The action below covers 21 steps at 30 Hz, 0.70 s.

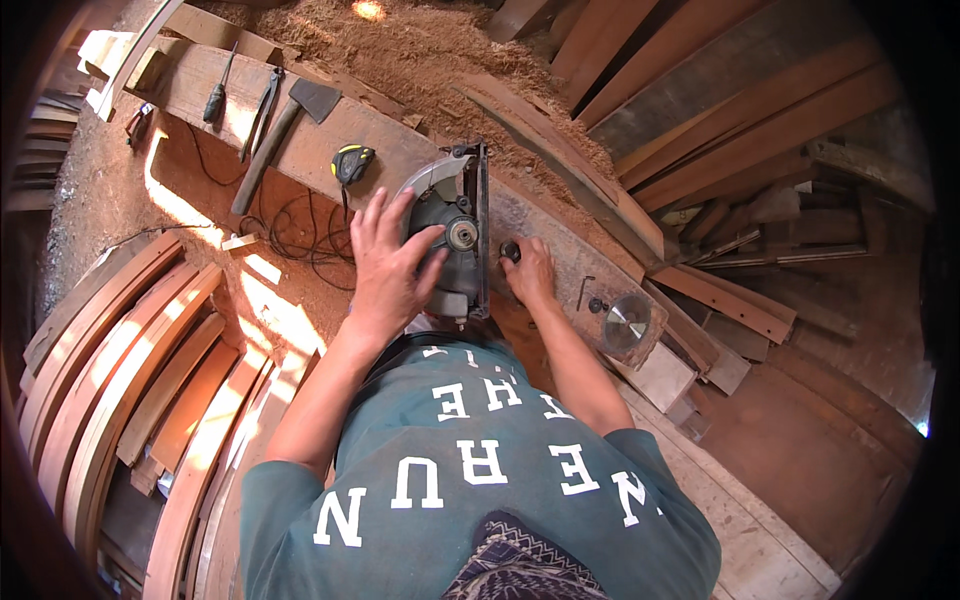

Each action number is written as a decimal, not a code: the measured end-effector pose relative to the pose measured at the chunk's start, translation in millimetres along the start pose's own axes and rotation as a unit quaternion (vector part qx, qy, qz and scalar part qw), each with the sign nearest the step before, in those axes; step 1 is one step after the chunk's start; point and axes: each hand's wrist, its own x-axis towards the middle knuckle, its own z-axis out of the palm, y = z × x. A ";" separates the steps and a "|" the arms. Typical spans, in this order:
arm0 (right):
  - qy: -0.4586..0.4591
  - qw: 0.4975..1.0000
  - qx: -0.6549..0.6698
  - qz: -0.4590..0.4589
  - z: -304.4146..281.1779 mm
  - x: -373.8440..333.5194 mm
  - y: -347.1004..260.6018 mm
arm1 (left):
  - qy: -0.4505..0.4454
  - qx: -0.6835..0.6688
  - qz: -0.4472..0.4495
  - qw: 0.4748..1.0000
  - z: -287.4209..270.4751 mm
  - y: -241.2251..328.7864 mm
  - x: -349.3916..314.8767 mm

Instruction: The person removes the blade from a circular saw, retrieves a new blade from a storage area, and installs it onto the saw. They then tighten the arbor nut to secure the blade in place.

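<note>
Plainly, in the head view, the circular saw (467, 262) lies across the desk (570, 255), reaching past its near edge. The left hand (385, 260) has its fingers spread wide over the saw's left side; the right hand (532, 275) pinches a small dark part (511, 251) just beyond the saw's right edge. Bare wood runs on from there to the hex key (583, 292) and toothed blade (627, 322) near the desk's end. Left of the saw sits a tape measure (352, 163); the axe (280, 140) handle overhangs the near edge.

The left hand (388, 258) touches a circular saw (461, 235); the right hand (533, 272) apparently holds a small dark part (511, 251).
</note>
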 end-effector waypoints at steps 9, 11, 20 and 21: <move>0.002 1.000 0.009 0.022 1.4 -0.7 -3.0 | -0.050 0.004 0.043 0.998 17.7 10.2 27.9; 0.005 1.000 0.013 0.024 6.0 -1.9 0.3 | -0.056 0.001 0.058 0.997 18.1 7.9 29.9; 0.016 0.999 0.015 0.040 8.7 -3.2 -2.1 | -0.083 -0.002 0.102 0.991 18.8 -1.2 35.6; 0.018 0.999 0.015 0.041 9.2 -3.1 -2.3 | -0.080 -0.006 0.099 0.992 18.9 -0.8 35.7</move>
